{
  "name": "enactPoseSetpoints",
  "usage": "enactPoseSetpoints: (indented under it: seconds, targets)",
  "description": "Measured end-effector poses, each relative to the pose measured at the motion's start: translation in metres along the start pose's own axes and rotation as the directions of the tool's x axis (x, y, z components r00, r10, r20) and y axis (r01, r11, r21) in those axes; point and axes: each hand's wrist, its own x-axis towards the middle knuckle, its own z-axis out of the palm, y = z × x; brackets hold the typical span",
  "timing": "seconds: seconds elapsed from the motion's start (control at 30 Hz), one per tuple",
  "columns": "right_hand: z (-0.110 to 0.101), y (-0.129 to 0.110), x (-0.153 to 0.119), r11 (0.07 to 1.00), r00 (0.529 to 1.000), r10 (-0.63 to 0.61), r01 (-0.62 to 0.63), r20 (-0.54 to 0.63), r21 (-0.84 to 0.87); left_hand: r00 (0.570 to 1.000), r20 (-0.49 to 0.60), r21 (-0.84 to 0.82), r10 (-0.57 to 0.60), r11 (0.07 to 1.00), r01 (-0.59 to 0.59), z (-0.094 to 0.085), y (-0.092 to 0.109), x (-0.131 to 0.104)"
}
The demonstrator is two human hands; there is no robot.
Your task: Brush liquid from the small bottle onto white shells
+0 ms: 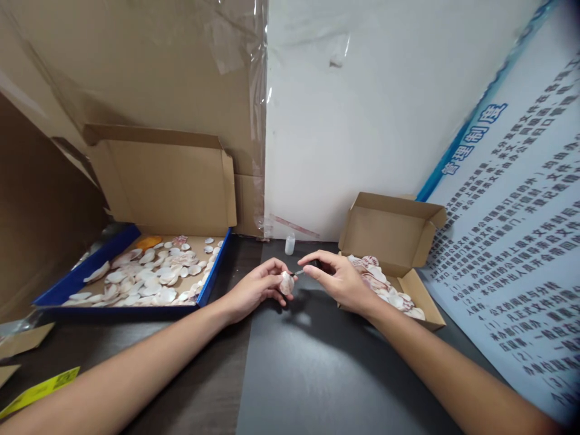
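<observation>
Between the fingers of my left hand [256,287] is a small pale seashell [287,284], held up above the dark grey mat. My right hand [341,279] pinches the dark cap of a small brush [299,272], and its thin tip meets the upper edge of the shell or comes very close to it. Just behind both hands, a small whitish bottle [290,243] stands upright near the wall. My right hand partly covers an open cardboard box of seashells [377,279] beside it.
On the left, a blue-rimmed box [212,275] holds many loose shells, its cardboard lid [165,181] standing up. A yellow label [40,391] lies at lower left. A white wall panel [344,133] rises behind, and a printed poster [507,241] borders the right.
</observation>
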Motion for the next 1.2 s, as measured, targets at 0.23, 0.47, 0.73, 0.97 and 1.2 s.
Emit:
enactPoseSetpoints:
  seconds: [0.23,0.47,0.73,0.97,1.2]
  targets:
    - [-0.002,-0.001,-0.001,0.999,0.997,0.032,-0.033,0.069,0.013,1.000,-0.005,-0.011,-0.001,1.000,0.001,0.001,0.000,0.000]
    - [-0.003,-0.005,-0.002,0.997,0.988,0.042,-0.033,0.146,-0.066,1.000,-0.004,-0.024,-0.001,1.000,0.001,0.001,0.000,0.000]
    - [-0.003,-0.006,-0.003,0.995,0.985,0.006,0.012,0.172,-0.102,1.000,-0.010,-0.011,-0.009,1.000,0.009,0.001,0.001,0.001]
    - [-0.003,-0.009,-0.004,0.993,0.973,-0.036,0.060,0.227,-0.101,1.000,-0.016,-0.007,0.015,1.000,-0.015,0.002,0.001,0.000]
    - [-0.002,-0.011,-0.004,0.991,0.983,-0.039,0.060,0.177,-0.117,0.999,-0.023,-0.015,0.027,1.000,-0.028,0.001,0.001,0.000]
